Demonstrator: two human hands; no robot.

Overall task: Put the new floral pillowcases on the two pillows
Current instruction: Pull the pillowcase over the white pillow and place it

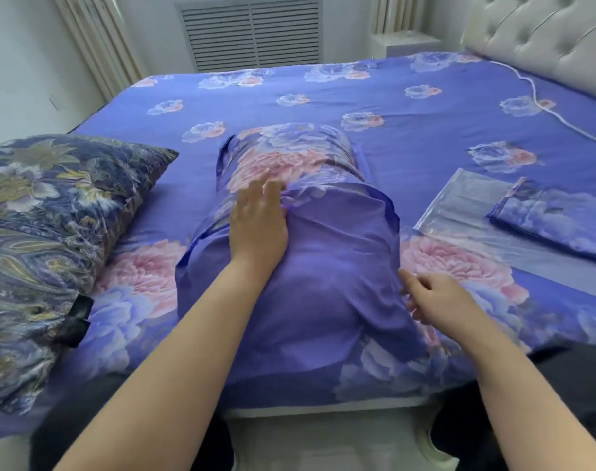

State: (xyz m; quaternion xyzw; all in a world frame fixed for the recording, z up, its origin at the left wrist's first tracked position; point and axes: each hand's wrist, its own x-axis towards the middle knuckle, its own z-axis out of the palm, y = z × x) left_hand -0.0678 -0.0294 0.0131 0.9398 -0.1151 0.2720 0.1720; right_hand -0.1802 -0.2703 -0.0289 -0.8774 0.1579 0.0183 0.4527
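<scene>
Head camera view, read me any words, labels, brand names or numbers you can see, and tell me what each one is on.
None: no readable text shows anywhere in this view.
The black tab on the dark patterned pillow shows no lettering.
The clear plastic bag under the folded pillowcase shows no print.
The pillow in the new floral pillowcase and the bed sheet carry only flowers.
</scene>
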